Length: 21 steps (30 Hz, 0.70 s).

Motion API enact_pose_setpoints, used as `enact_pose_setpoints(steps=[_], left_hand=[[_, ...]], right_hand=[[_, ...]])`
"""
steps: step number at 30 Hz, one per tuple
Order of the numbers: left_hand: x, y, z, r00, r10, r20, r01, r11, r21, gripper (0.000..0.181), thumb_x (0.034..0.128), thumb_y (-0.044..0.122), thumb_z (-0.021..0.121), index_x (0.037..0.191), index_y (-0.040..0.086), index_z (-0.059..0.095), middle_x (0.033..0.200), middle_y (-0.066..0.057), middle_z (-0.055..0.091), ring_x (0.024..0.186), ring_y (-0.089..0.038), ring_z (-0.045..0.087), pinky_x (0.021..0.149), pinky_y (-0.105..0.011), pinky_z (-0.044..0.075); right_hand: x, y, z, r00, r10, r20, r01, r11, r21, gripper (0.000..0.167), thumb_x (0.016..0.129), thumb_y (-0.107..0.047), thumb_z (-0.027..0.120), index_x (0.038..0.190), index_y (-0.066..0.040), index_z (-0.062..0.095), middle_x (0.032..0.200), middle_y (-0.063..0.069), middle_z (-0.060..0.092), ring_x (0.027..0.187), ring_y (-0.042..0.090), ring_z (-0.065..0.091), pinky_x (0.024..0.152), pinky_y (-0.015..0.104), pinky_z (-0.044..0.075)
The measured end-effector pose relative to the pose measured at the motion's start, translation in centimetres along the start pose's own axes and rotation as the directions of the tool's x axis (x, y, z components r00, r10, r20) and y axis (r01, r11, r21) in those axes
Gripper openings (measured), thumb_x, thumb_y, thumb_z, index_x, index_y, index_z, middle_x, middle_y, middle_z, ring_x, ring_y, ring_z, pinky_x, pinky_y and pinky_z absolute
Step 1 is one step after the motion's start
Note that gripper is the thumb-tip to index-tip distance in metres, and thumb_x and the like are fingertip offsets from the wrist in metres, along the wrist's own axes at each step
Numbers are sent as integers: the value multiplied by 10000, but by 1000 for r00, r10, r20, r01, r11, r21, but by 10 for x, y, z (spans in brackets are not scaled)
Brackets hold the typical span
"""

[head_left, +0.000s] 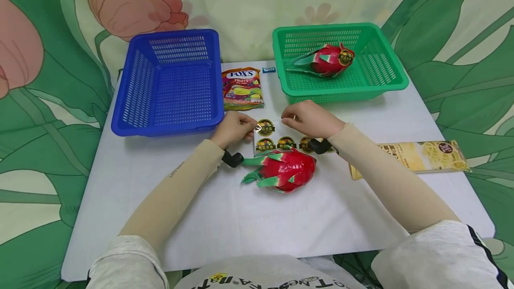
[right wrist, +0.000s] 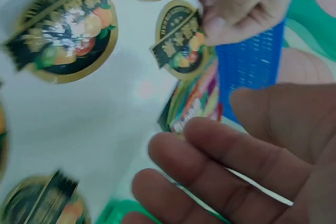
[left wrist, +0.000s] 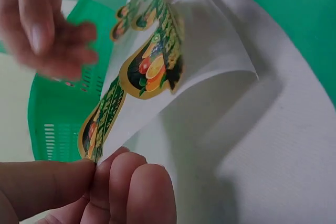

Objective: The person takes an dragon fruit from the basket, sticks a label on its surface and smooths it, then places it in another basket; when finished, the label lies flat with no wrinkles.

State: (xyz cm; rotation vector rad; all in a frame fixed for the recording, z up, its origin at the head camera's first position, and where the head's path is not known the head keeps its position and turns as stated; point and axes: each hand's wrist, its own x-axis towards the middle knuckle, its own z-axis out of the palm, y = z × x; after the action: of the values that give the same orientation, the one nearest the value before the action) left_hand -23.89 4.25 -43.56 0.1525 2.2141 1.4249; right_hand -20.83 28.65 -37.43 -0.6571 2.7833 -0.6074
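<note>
I see the left hand [head_left: 234, 129] pinching the sticker sheet [head_left: 286, 129] by its left edge. Right hand [head_left: 312, 119] near it, fingers parted, loosely bent, nothing held. Dragon fruit [head_left: 290, 171] on worktop [head_left: 257, 226], by the sheet's near edge; another dragon fruit [head_left: 330, 60] in green basket [head_left: 379, 81].

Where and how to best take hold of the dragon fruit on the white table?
Likely round the broad red body of the dragon fruit, coming from the near right: it lies on its side, rounded end to the right, long green scales trailing left, and the sticker sheet lies along its far side.
</note>
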Motion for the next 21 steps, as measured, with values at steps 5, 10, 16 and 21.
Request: enact_pose_setpoints(steps=[5,10,16,21], left_hand=[[-1,5,4,999,34,-28,-32,998,51,225,1032,188,655,1107,10,771,788,-63,727,716,-163,711,792,-388,658],[-3,10,6,997,59,-50,-54,994,91,222,1036,199,652,1094,25,777,798,-75,734,758,-223,735,800,-410,653],[-5,11,7,995,73,-65,-66,992,104,219,1037,193,649,1086,25,780,800,-90,741,812,-296,759,696,-299,634],[-5,11,6,995,74,-60,-67,991,118,218,1039,187,643,1085,24,781,796,-90,744,785,-273,754,608,-202,568]], right_hand=[[24,-5,3,999,-33,20,33,999,-29,209,990,-140,695,1135,-6,765,1063,129,787,909,251,686,842,401,583],[37,-6,8,998,-63,8,63,998,-16,138,940,-108,739,1044,-31,785,956,111,789,864,230,699,812,396,582],[43,-7,12,995,-93,-27,94,995,38,65,934,-73,741,871,-64,753,796,80,741,725,188,646,698,325,528],[42,-6,14,995,-102,-18,102,994,31,89,950,-60,726,861,-66,734,801,77,725,730,182,619,703,320,514]])
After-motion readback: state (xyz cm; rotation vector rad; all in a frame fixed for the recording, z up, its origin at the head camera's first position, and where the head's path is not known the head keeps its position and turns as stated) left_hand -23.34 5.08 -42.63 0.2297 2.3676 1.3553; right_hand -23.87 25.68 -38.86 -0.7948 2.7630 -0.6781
